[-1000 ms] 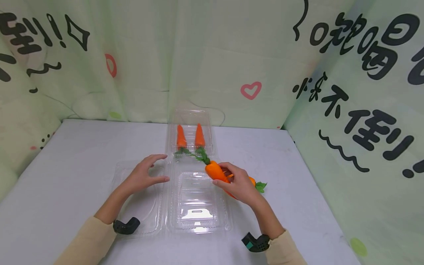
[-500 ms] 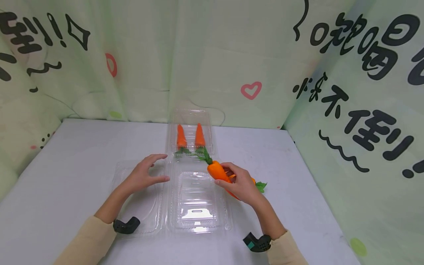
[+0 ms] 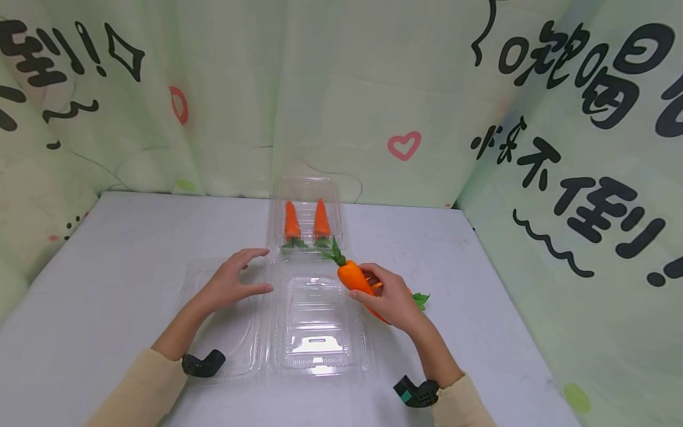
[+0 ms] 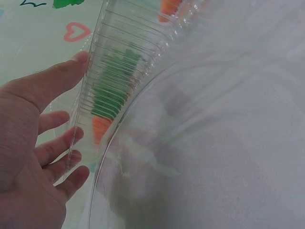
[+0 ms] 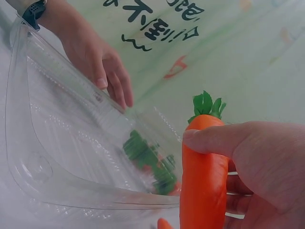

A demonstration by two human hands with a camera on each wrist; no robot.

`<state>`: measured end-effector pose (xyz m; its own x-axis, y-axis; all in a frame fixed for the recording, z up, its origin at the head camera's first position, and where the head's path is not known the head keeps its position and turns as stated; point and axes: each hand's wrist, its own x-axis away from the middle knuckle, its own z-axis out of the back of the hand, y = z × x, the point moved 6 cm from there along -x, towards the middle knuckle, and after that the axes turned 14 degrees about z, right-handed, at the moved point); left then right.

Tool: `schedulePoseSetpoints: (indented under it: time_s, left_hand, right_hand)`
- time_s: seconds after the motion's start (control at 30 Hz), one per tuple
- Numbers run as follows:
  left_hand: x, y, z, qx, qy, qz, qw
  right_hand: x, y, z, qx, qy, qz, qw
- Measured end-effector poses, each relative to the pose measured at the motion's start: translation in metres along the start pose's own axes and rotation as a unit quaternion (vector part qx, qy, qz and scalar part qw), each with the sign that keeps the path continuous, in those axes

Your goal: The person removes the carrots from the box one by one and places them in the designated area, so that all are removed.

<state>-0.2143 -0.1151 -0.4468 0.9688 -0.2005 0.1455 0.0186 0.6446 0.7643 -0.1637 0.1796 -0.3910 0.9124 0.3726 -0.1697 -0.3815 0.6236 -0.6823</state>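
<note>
My right hand (image 3: 388, 299) grips an orange toy carrot (image 3: 352, 277) with green leaves, thumb on one side and fingers on the other. The carrot slants beside the right rim of an opened clear plastic box (image 3: 320, 320). Below that hand lies another carrot (image 3: 420, 300), mostly hidden, its leaves showing. My left hand (image 3: 228, 283) is over the box's hinge side, thumb and index finger spread apart. In the left wrist view its fingertips (image 4: 81, 58) are right at the ribbed clear wall (image 4: 86, 95), holding nothing.
Behind the opened box, a second clear container (image 3: 276, 228) holds two carrots (image 3: 322, 220), leaves toward me. The lid half (image 3: 229, 350) lies flat on the left of the white table (image 3: 123, 284). A printed curtain (image 3: 331, 107) hangs around the table.
My right hand has drawn the carrot slightly to the right, and its leaves have swung more upright, away from the far container. My left hand has stayed in place.
</note>
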Motion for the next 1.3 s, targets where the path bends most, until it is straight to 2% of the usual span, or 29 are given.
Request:
schedulePoseSetpoints:
  time_s: [1.3]
  left_hand:
    - [0.001, -0.001, 0.000, -0.001, 0.007, -0.010, 0.9999]
  right_hand:
    - [0.008, 0.015, 0.004, 0.004, 0.013, -0.021, 1.000]
